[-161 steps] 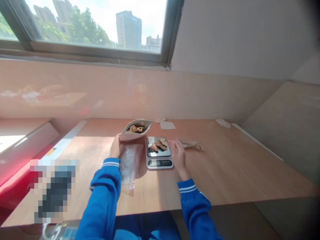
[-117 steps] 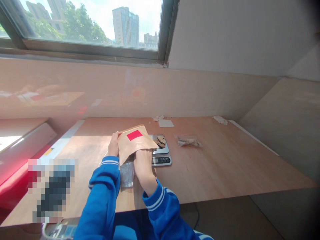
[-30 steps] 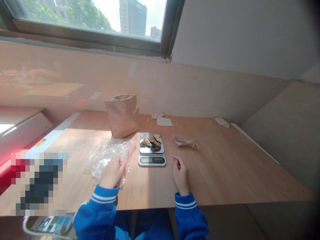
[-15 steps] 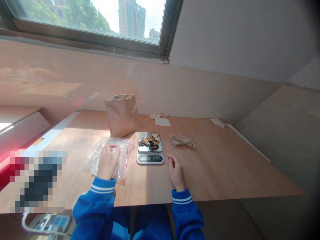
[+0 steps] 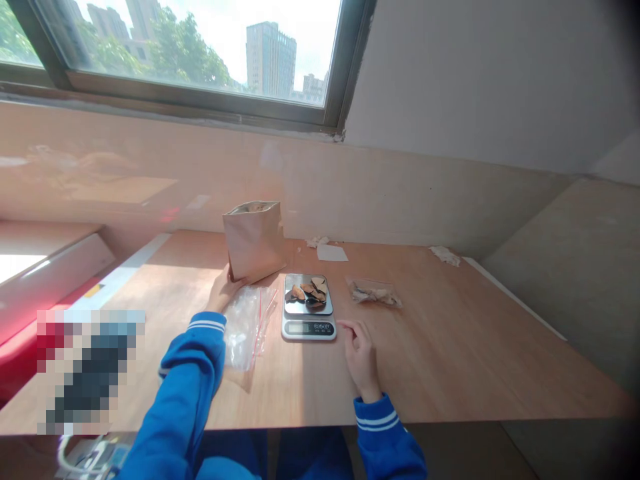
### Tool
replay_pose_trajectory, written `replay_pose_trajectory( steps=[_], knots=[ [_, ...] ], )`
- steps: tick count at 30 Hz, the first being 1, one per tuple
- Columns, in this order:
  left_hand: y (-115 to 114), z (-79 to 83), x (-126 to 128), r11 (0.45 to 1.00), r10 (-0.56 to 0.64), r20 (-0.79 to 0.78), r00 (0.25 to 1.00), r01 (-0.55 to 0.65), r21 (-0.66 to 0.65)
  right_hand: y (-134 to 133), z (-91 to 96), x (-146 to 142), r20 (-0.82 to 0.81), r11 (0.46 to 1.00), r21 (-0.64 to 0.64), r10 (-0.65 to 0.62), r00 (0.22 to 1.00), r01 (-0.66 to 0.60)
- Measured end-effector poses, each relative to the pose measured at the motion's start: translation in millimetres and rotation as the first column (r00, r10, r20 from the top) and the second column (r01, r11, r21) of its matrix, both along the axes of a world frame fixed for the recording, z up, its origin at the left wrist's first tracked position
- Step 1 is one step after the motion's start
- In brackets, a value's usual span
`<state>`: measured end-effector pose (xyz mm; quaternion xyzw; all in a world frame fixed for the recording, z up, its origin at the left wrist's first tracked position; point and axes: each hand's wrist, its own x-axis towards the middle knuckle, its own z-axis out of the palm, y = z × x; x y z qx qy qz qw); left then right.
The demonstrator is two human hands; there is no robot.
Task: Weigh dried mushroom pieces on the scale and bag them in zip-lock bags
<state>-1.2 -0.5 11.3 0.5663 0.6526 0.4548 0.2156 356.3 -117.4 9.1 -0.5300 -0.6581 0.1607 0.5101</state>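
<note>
A kraft paper pouch (image 5: 254,241) stands upright on the wooden table (image 5: 450,353), its silvery inner lining showing at the mouth. My left hand (image 5: 223,290) rests against the pouch's lower left corner, with nothing visibly held. Below the pouch lies a clear plastic zip bag (image 5: 244,331) with a red seal line, partly under my blue sleeve. On the digital kitchen scale (image 5: 309,308), several brown and dark slices (image 5: 307,293) lie on the steel platform. My right hand (image 5: 360,357) sits just right of the scale's front corner, fingers loosely curled around nothing.
A small plastic bag of pale pieces (image 5: 374,293) lies right of the scale. Farther back are a white paper slip (image 5: 331,253) and crumpled tissue scraps (image 5: 444,255). A pixelated patch (image 5: 90,370) covers the table's left part. A wall and window rise behind the table.
My left hand has moved from the plastic bag forward to the pouch's foot. The bag now looks narrower and lies partly under my sleeve. My right hand stays near the scale.
</note>
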Motion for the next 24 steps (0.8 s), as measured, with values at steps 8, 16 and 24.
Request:
replay_pose_trajectory(
  steps=[8,16,24],
  knots=[
    [-15.9,12.2,14.8,0.992,-0.054,0.024,0.998,0.051,0.117,11.1,85.6,-67.1,0.167,0.926,0.190,0.298,0.940,-0.327],
    [-17.7,10.5,19.3,0.989,-0.063,0.066,0.996,0.054,0.137,29.7,102.8,-105.2,0.503,0.912,0.131,0.277,0.819,-0.389],
    [-15.0,6.8,16.0,0.985,-0.052,0.017,0.998,0.049,0.165,48.1,99.7,-128.0,0.731,0.972,-0.072,0.205,0.651,-0.225]
  ],
)
